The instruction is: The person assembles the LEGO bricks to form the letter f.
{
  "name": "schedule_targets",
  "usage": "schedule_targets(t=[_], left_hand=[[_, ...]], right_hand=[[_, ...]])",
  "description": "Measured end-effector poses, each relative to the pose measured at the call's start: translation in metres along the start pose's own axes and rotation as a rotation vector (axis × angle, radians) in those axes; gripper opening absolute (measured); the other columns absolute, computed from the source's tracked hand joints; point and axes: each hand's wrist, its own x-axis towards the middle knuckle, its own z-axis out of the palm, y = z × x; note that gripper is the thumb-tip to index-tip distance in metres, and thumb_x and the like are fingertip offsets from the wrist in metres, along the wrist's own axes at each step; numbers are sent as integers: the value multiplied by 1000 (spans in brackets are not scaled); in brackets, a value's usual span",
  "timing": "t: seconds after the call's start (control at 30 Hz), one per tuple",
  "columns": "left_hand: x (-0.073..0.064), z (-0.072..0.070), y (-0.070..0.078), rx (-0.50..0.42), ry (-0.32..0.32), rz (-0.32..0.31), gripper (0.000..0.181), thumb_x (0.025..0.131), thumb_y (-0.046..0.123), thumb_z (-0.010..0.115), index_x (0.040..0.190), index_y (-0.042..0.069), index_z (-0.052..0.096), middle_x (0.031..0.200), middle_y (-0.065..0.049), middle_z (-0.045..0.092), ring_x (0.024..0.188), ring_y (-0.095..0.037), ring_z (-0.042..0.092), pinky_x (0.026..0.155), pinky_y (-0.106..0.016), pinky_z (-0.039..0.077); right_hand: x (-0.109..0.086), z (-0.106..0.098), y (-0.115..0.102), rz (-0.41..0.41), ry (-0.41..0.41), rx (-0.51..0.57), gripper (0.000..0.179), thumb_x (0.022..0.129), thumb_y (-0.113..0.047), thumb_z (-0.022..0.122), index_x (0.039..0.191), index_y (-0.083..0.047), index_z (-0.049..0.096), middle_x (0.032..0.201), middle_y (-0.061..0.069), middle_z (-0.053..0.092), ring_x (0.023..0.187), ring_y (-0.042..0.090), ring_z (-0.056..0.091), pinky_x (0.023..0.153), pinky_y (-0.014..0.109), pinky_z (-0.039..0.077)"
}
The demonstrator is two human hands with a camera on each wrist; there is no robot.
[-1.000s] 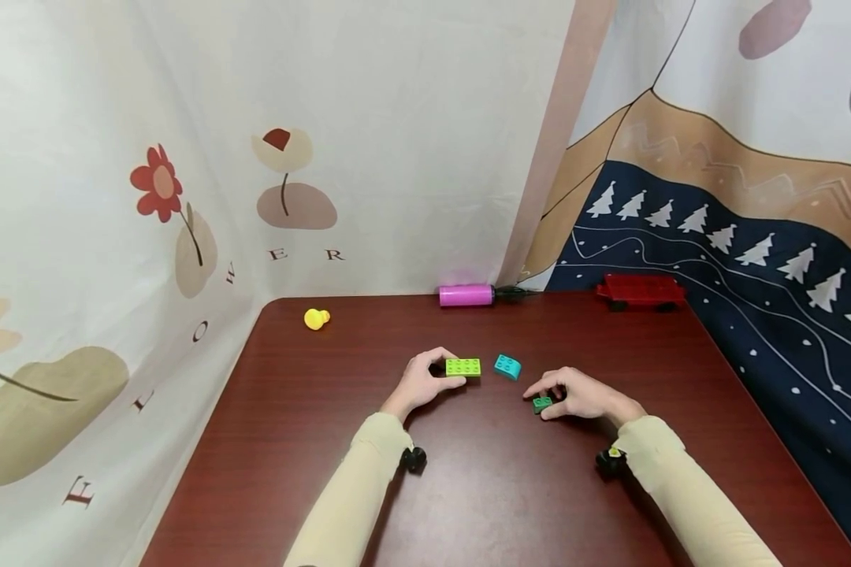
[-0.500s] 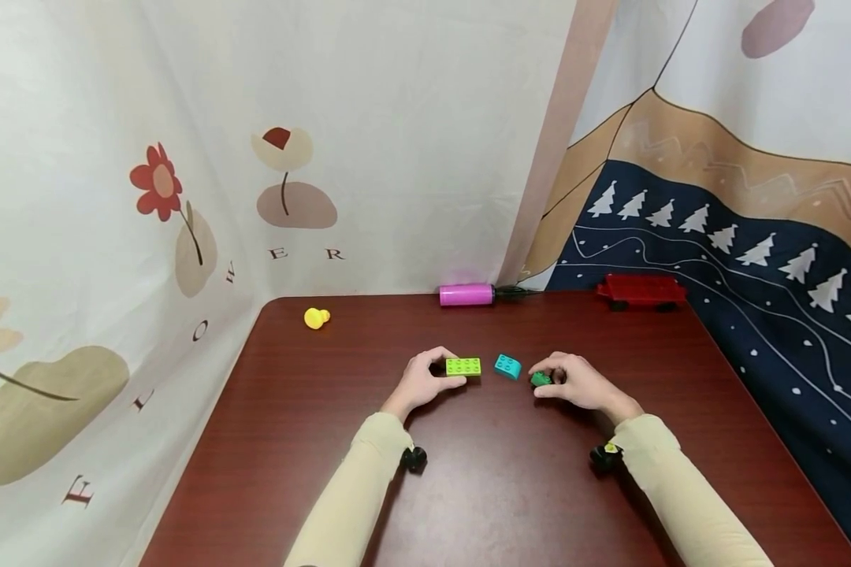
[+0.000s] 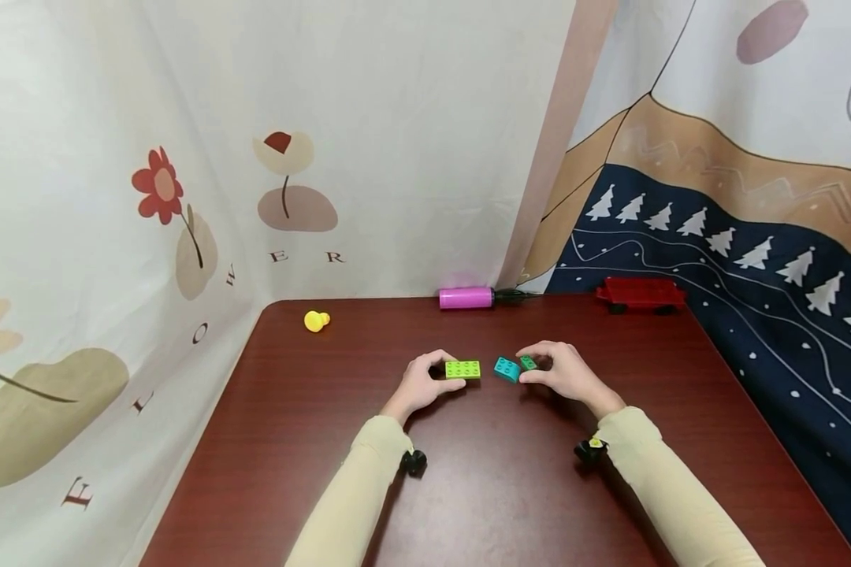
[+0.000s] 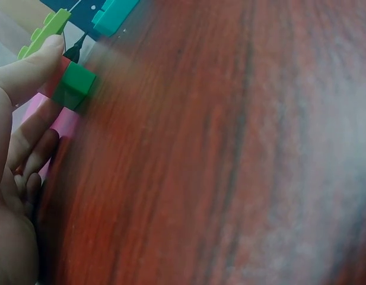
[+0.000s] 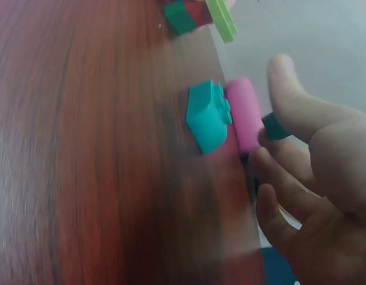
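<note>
My left hand [image 3: 423, 382] pinches a lime green toy brick [image 3: 462, 370] by its left end, thumb on the near side. In the left wrist view a green block [image 4: 75, 85] and a bit of red show under the lime brick. A teal brick [image 3: 507, 369] with a curved underside, studs up, stands on the table to the right of that stack. Just to its right, my right hand [image 3: 563, 370] holds a small dark green brick [image 3: 528, 363] between thumb and fingers. In the right wrist view this brick is raised above the level of the teal one [image 5: 207, 117], partly hidden by the thumb.
At the table's back edge lie a pink pump-like cylinder [image 3: 466, 298] with a black end and a red toy wagon [image 3: 641, 294]. A small yellow toy [image 3: 316, 320] sits at the back left. Printed curtains [image 3: 397, 157] hang behind the table [image 3: 468, 488].
My right hand has moved away from me and to the left with the dark green brick, right up to the teal brick. The left hand and its stack have stayed in place.
</note>
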Motion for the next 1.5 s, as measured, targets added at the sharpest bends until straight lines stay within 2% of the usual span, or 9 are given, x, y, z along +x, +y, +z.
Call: schedule_targets(t=[0.17,0.3,0.6,0.93,1.23,1.5], left_hand=[[-3,0,0,5,5,-1,31,84,32,91,110,28,75,103,7,70,100,-17,61,90,-40,50],[-4,1,0,13,11,-3,32,83,31,92,110,28,75,104,7,70,101,-16,61,91,-40,50],[-3,-1,2,18,17,4,32,83,33,92,110,28,76,105,8,72,104,-17,62,92,-41,50],[-2,0,2,-6,9,0,29,85,32,91,109,30,76,107,9,72,105,-16,62,94,-42,49],[0,1,1,-15,18,8,29,84,32,91,108,29,76,109,10,73,110,-17,63,98,-44,49],[-1,1,1,-6,24,10,30,82,33,92,106,28,75,112,9,74,114,-18,63,101,-45,48]], right_hand=[[5,11,-7,-52,51,47,38,87,-10,87,123,-3,77,107,6,70,89,18,65,79,29,56],[11,18,-14,-74,72,56,41,89,-9,85,128,0,74,111,8,70,89,17,66,80,27,57],[27,33,-32,-101,80,56,42,91,-5,81,133,-3,72,115,8,71,92,18,71,88,39,60],[41,58,-45,-103,68,148,39,90,-3,82,128,0,71,118,10,72,101,24,72,88,39,61],[48,70,-52,-114,37,149,40,90,-6,83,127,1,71,119,11,75,107,28,74,93,45,60],[51,79,-54,-109,31,151,38,89,-9,85,124,1,72,115,9,76,107,25,74,93,43,59]])
